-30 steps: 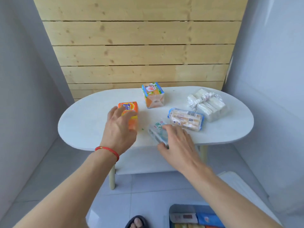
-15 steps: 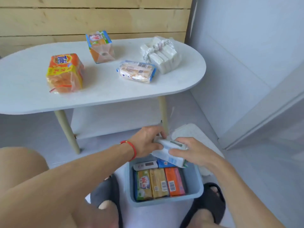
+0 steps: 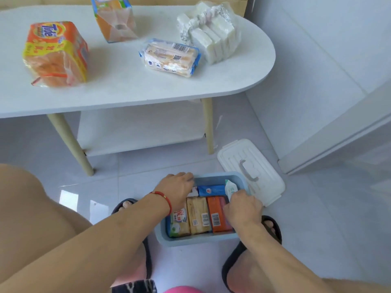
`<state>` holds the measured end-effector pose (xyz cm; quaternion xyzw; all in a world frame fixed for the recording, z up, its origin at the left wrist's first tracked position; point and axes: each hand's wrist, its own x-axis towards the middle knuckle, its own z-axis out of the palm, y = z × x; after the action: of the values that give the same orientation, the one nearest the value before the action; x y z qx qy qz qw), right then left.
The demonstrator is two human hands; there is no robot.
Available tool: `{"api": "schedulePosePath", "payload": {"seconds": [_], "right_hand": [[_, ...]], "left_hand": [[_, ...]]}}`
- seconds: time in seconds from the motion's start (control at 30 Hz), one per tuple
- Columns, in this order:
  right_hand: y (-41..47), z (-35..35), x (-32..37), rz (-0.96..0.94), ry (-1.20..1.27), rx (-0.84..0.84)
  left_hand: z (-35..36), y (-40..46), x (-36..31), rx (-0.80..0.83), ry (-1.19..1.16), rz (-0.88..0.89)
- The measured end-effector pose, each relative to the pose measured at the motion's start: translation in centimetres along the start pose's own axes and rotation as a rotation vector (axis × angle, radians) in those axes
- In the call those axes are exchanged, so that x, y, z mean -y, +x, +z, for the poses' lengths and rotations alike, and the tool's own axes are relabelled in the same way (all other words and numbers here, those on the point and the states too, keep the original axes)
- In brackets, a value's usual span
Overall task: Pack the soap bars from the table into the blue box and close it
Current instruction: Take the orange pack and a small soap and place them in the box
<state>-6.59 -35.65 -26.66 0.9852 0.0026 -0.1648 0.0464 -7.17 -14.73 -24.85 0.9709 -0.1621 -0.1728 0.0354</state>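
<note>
The blue box (image 3: 198,240) stands open on the floor between my feet, with several wrapped soap bars lying in it. My right hand (image 3: 243,207) grips a white and green soap pack (image 3: 230,188) standing on edge against the box's right wall. My left hand (image 3: 176,190) rests on the box's far left corner, fingers curled over the bars there. On the table (image 3: 131,89) lie an orange Tide soap pack (image 3: 56,53), an orange and blue pack (image 3: 114,17), a blue-edged pack (image 3: 170,58) and a clear bundle of white bars (image 3: 211,37).
The white lid (image 3: 250,172) with its handle lies on the floor just right of and behind the box. Table legs (image 3: 69,142) and a low shelf (image 3: 139,132) stand beyond the box. A white wall and door frame (image 3: 338,127) close off the right side.
My hands left the table carrying the white and green pack, came down to the floor, and now the pack is inside the box at its right wall. My view dropped lower.
</note>
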Motion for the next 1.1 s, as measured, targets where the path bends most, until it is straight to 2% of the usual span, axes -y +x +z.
{"api": "schedulePosePath", "payload": {"seconds": [0.1,0.27,0.5,0.67,0.73,0.9,1.1], "right_hand": [[0.1,1.2,0.2,-0.042,-0.189,0.107],[0.3,1.9,0.5,-0.093,-0.293,0.222],[0.3,0.6,-0.5,-0.168,-0.085,0.154],[0.9,1.4,-1.5,-0.202,0.022,0.336],[1.1,1.8,-1.7,-0.217,0.032,0.361],[1.6,3.1,-1.4,-0.264,-0.034,0.401],[1.4,4.3,-1.4,-0.283,-0.061,0.555]], "left_hand": [[0.5,-0.1,-0.1,-0.038,-0.082,-0.026],[0.8,0.1,0.0,-0.054,-0.159,-0.052],[1.1,0.0,0.2,-0.093,-0.23,-0.038],[1.3,-0.3,0.4,-0.088,-0.239,0.006],[1.3,-0.2,0.5,-0.073,-0.251,0.002],[1.5,-0.1,0.7,-0.051,-0.27,-0.01],[1.8,-0.1,1.0,-0.029,-0.27,0.0]]}}
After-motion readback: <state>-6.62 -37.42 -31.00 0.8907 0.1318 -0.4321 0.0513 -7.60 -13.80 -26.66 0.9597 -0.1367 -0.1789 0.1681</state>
